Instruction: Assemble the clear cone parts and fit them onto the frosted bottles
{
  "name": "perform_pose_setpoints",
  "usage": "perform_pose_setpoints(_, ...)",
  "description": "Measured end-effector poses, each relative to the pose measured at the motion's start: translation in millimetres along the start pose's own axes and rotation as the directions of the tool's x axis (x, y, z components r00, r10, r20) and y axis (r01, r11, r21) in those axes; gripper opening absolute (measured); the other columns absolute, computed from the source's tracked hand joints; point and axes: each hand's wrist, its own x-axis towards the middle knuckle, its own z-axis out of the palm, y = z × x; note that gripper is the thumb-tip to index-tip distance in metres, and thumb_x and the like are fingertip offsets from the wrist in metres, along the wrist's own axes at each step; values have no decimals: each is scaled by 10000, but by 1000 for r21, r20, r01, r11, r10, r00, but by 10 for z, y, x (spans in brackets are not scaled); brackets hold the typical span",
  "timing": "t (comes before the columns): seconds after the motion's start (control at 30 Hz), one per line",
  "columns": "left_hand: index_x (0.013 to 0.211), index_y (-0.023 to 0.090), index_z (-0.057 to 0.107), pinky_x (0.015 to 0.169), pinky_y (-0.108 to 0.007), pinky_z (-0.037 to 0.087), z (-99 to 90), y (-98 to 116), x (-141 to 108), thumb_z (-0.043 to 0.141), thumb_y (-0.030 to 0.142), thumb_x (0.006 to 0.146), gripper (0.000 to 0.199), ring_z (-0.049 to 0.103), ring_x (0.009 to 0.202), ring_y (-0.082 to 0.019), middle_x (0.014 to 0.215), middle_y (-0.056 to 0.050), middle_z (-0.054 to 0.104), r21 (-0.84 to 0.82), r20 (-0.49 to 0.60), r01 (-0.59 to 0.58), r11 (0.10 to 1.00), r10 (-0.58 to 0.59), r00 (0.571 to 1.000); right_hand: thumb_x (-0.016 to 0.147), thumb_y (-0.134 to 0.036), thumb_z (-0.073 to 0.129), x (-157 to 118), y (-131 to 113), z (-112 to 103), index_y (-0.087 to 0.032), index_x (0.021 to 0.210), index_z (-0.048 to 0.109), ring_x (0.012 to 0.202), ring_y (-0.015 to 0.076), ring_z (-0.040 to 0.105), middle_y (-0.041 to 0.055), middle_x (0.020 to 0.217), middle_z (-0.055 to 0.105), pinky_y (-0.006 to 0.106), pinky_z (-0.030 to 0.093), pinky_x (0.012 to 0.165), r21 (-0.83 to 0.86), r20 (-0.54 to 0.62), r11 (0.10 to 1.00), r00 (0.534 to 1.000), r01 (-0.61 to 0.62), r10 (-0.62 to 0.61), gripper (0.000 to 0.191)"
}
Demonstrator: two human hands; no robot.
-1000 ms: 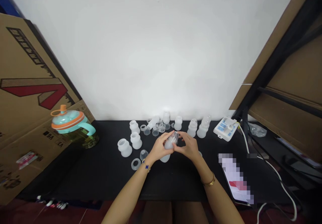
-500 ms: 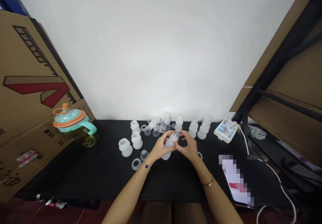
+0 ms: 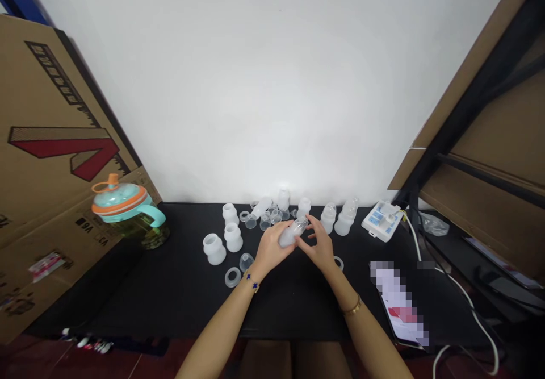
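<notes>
My left hand (image 3: 271,248) is wrapped round a frosted white bottle (image 3: 290,235), which lies tilted with its clear cap (image 3: 301,224) up to the right. The fingers of my right hand (image 3: 317,242) pinch at the capped end of the same bottle. Left of my hands stand several open white bottles (image 3: 214,249), with a loose ring (image 3: 232,277) and a clear dome cap (image 3: 246,262) in front. A capped bottle (image 3: 346,217) stands at the back right beside another. Another ring (image 3: 338,263) is partly hidden by my right wrist.
Clear caps (image 3: 264,220) and bottles lie along the wall behind my hands. A teal and orange jug (image 3: 128,211) stands at the left by a cardboard box (image 3: 51,197). At the right are a white power strip (image 3: 382,221), a cable and a phone (image 3: 400,305).
The held bottle has tilted further over, its bottom now mostly covered by my left hand. My left hand has turned and wrapped more round it. The right hand stays at the cap.
</notes>
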Motion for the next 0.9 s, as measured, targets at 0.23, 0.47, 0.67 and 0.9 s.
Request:
perform_pose_setpoints(0.23,1257,205,588,903,-427,526,26,21,-27,673,204,822,443,680,1070,-273,1230,-97,705,220,-8,-145,965,150,989,914,-457,627,-16,44,20,-205,1423,498,969,249,704,130,1263,665,349,625,694,-185,-42,980,995,76,-85,583)
perform_pose_setpoints(0.47,1222,184,588,853,-400,528,67,49,-44,641,192,831,395,697,1018,-261,1186,-104,722,247,-42,-234,940,252,967,876,-420,672,1,59,-52,-187,1340,564,774,220,727,105,1057,744,337,626,670,-266,-112,940,962,213,-250,530)
perform_pose_setpoints(0.67,1206,191,602,861,-400,526,70,73,-56,655,185,813,396,698,1032,-261,1176,-99,729,213,-38,-245,946,258,965,854,-395,701,17,59,-78,-174,1279,597,676,200,722,100,978,763,321,626,635,-300,-163,909,923,290,-348,490)
perform_pose_setpoints(0.9,1205,195,623,920,-425,504,79,70,-72,650,181,815,392,683,1075,-281,1195,-110,723,170,-11,-206,964,211,977,826,-390,733,-14,122,-63,-196,1266,623,691,221,738,91,950,768,350,645,655,-262,-178,928,932,264,-316,494)
